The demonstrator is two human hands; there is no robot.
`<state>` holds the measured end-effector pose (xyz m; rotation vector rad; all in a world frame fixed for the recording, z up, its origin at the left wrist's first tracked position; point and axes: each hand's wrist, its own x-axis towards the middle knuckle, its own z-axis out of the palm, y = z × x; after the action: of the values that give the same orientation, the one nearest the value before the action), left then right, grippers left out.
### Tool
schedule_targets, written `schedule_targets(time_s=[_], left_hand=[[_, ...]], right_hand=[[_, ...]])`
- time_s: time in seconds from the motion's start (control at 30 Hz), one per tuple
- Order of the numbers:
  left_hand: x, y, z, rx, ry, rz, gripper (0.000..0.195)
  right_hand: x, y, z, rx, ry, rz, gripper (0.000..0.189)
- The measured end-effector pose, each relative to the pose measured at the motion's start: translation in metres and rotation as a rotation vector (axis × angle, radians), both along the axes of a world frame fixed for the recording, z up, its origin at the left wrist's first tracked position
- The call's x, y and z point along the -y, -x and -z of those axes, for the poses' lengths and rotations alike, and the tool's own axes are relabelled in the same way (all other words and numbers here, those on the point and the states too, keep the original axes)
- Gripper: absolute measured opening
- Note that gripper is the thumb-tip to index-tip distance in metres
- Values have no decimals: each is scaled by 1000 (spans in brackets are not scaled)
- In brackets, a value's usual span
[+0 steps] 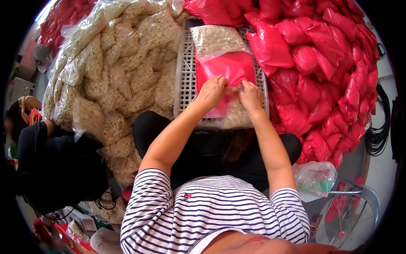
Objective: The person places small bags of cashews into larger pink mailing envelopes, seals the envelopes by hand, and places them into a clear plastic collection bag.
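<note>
Before me a stack of flat red plastic bags (225, 68) lies on an upturned white perforated plastic crate (185, 76). My left hand (212, 91) and my right hand (252, 97) pinch the top red bag, whose plastic puckers between their fingertips. Just below my fingers, a clear bag of pale flat seeds (238, 115) is blurred and partly covered by my right hand; whether my fingers also grip it cannot be told. Another clear bag of seeds (219, 39) rests across the far end of the red stack.
Clear seed-filled bags (127, 60) heap up on the left, filled red bags (317, 57) on the right. A person in dark clothing (60, 168) is close at my left. Behind my right side stand a fan (347, 219) and a clear plastic bag (317, 177). Black cables (379, 127) hang farther right.
</note>
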<state>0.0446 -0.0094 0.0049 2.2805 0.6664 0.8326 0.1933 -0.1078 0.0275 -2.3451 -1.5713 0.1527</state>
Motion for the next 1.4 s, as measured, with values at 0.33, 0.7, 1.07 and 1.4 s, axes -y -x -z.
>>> schedule_targets(time_s=[0.33, 0.7, 1.07, 1.4], left_hand=[[-9, 12, 7, -137, -116, 107, 12], [0, 44, -9, -396, -47, -176, 81], [-77, 2, -83, 126, 451, -302, 29], [48, 112, -13, -493, 362, -132, 47]], right_hand=[[77, 43, 12, 206, -36, -287, 83], [40, 8, 33, 216, -394, 147, 71], [-51, -83, -61, 143, -345, 164, 27], [106, -27, -52, -41, 328, -10, 22]])
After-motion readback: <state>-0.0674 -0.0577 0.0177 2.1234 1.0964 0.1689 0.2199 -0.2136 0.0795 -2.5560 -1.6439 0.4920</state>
